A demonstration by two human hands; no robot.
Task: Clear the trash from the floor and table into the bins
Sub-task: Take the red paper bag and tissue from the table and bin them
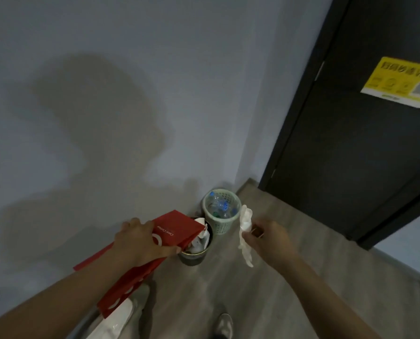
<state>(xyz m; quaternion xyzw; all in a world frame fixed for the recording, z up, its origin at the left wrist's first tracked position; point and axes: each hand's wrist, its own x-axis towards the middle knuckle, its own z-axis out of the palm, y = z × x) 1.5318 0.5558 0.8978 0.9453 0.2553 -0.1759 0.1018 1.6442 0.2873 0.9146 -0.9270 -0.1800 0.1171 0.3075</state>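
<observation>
My left hand (140, 237) grips a flat red paper coffee bag (177, 228); one end of the bag lies over the rim of a dark round bin (194, 256) that holds white paper trash. My right hand (265, 237) pinches a crumpled white tissue (245, 231) that hangs down just right of the dark bin. Behind both stands a pale green mesh bin (220, 226) filled with clear plastic bottles with blue caps. Both bins stand on the floor against the wall.
A grey wall runs along the left and back. A dark door (365, 148) with a yellow sticker (399, 81) is at the right. Wood-look floor (289, 277) spreads below. My shoe (224, 325) shows at the bottom, and a white bag-like thing (116, 319) lies at lower left.
</observation>
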